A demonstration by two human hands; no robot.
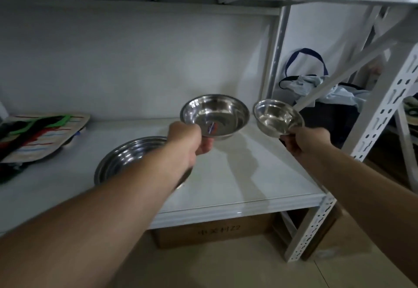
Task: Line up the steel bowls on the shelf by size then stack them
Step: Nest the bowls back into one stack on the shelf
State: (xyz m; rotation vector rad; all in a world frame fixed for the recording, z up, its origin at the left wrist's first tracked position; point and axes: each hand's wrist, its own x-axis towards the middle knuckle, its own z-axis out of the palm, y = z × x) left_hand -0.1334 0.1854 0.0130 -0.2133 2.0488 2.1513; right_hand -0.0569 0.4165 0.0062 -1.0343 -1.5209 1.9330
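Left hand (188, 139) clamped on mid bowl (214, 115), right hand (304, 140) pinching small bowl (278, 116), big bowl (133, 156) on shelf (248, 179).

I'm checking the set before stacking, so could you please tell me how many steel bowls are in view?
3. The large bowl sits on the shelf, partly behind the left forearm. The left hand holds the medium bowl; the right hand holds the small bowl.
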